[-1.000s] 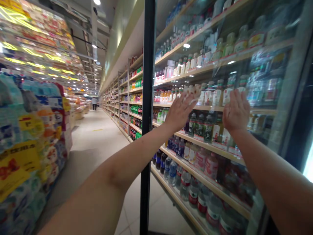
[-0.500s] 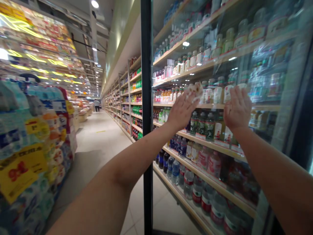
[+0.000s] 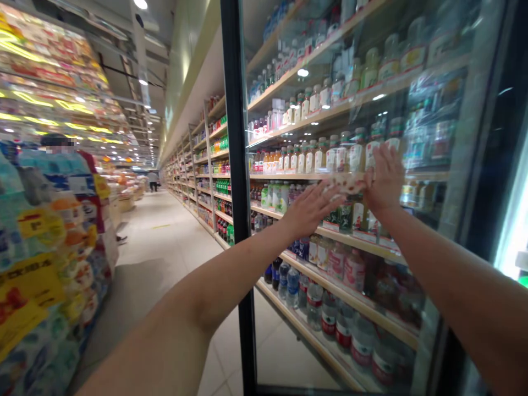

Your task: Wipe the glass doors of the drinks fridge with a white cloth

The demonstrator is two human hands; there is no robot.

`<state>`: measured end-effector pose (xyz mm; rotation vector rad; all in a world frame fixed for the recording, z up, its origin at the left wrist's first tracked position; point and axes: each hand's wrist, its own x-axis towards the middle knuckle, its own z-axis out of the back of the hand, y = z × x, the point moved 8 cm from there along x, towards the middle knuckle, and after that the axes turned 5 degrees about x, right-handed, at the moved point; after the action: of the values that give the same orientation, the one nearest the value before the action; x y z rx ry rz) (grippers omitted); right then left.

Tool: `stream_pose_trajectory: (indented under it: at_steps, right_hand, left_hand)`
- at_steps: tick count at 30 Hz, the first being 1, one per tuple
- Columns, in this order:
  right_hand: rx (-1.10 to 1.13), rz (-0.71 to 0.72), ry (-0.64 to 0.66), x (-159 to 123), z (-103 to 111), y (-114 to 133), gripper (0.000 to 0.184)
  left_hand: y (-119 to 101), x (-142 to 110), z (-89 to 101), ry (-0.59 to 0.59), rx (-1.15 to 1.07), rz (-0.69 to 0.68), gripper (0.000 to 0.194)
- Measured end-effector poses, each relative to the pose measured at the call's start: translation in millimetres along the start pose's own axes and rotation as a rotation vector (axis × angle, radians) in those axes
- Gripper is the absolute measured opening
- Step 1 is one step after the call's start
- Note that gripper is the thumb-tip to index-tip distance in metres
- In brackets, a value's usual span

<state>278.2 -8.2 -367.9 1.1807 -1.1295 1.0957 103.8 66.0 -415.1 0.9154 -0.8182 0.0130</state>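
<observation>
Before me is a glass door (image 3: 289, 352) with a black frame (image 3: 236, 137). My left hand (image 3: 307, 209) reaches to the glass, its fingers stretched over a pale cloth with brown spots (image 3: 348, 184). The cloth looks thin and crumpled, and part of it lies under those fingertips. My right hand (image 3: 385, 179) is raised just to the right, fingers extended upward along the glass. Its thumb side meets the right end of the cloth; whether it pinches the cloth is hard to see. Rows of bottles (image 3: 342, 154) show in the glass behind both hands.
Left of the door an aisle floor (image 3: 160, 236) runs back beside long drink shelves (image 3: 206, 159). Stacked packs (image 3: 70, 231) with a yellow price sign (image 3: 33, 286) stand at the left. A person (image 3: 153, 180) is far down the aisle. Brightly lit cooler edge (image 3: 509, 247) shows at right.
My left hand has moved down with the cloth, which now stretches across to my right hand. My right hand has shifted left, closer to it. The view has turned slightly right.
</observation>
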Motion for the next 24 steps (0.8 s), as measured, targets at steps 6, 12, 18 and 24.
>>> stream_pose_trajectory:
  at_steps: [6, 12, 18, 24]
  right_hand:
    - [0.186, 0.161, -0.004, -36, 14, 73, 0.059]
    - [0.366, 0.152, 0.187, -54, -31, 127, 0.066]
    - [0.246, 0.2, 0.136, -69, -44, 121, 0.051]
    - [0.211, 0.48, 0.172, -41, -36, 124, 0.044]
  left_hand:
    - [16, 11, 0.5, -0.145, -0.151, 0.253, 0.072]
    - [18, 9, 7.7, -0.211, -0.261, 0.239, 0.081]
    - [39, -46, 33.1, -0.138, -0.152, 0.189, 0.081]
    - [69, -58, 29.4, -0.116, 0.086, 0.476, 0.067]
